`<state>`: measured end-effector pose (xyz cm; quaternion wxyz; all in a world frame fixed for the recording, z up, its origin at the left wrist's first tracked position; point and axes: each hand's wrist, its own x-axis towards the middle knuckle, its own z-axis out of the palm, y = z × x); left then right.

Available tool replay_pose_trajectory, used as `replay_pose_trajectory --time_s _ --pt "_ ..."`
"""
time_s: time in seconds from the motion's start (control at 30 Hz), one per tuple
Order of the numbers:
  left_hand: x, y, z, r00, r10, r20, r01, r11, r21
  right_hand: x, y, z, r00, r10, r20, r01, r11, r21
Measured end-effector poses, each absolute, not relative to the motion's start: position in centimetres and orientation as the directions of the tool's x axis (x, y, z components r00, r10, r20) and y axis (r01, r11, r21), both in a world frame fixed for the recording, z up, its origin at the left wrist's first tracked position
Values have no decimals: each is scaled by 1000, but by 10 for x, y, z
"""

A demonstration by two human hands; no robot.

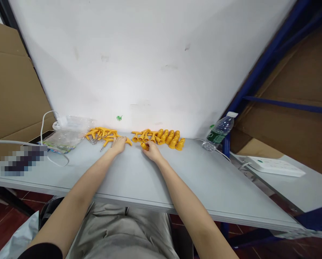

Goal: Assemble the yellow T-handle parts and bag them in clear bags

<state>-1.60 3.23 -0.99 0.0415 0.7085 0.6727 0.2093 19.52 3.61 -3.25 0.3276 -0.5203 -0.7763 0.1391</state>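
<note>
My left hand [119,144] is closed on a yellow T-shaped handle [128,141], which shows on both sides of my fingers. Under and beside it a twisted metal screw [102,148] sticks out to the left. My right hand [152,152] grips a yellow cone-shaped cap [144,146] between thumb and fingers, its end pointing left. Left of my left hand lies a heap of yellow T-handles [97,133] with spiral metal screws. Just beyond my right hand are several yellow pieces with handles and cone-shaped caps [141,138]. Yellow caps [173,143] stand in rows to their right.
A clear plastic bottle [220,131] leans at the right by the blue rack frame [225,144]. Plastic bags [62,140] and a white cable [42,126] lie at the left. A white wall [150,72] bounds the table's back; a power strip [275,166] lies far right.
</note>
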Motion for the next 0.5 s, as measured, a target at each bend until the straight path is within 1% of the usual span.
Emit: replay_pose_trajectory --time_s 0.07,0.1,0.13,0.17,0.23,0.27,0.3,0.33,0.4,0.43,0.5 --pt "-16 34 -9 29 965 261 920 -128 370 195 36 -31 -251 897 363 721 423 -548" --pt "-17 34 -7 14 959 283 905 -133 405 195 35 -31 -243 899 365 727 418 -545" --pt "-18 34 -4 -49 945 324 873 -117 474 195 35 -30 -233 900 368 733 411 -542" --pt "-19 34 -1 -134 922 364 816 -106 568 195 35 -30 -222 901 373 738 405 -539" --pt "-21 34 7 -308 864 399 605 -146 783 194 35 -30 -214 899 383 739 406 -539" --pt "-21 34 11 -378 843 384 451 -194 871 193 35 -31 -219 894 390 732 415 -541" --pt "-20 33 13 -430 832 349 277 -247 929 192 36 -31 -231 887 399 720 432 -544" --pt "-19 32 14 -462 835 301 96 -290 952 192 36 -33 -246 877 412 704 454 -546" --pt "-17 29 13 -463 864 196 -217 -325 920 190 38 -35 -282 851 444 666 506 -548" --pt "-16 27 11 -439 885 155 -333 -320 887 190 38 -37 -298 836 460 648 531 -546" --pt "-14 22 5 -370 923 102 -473 -282 835 190 40 -39 -321 813 485 622 567 -539"
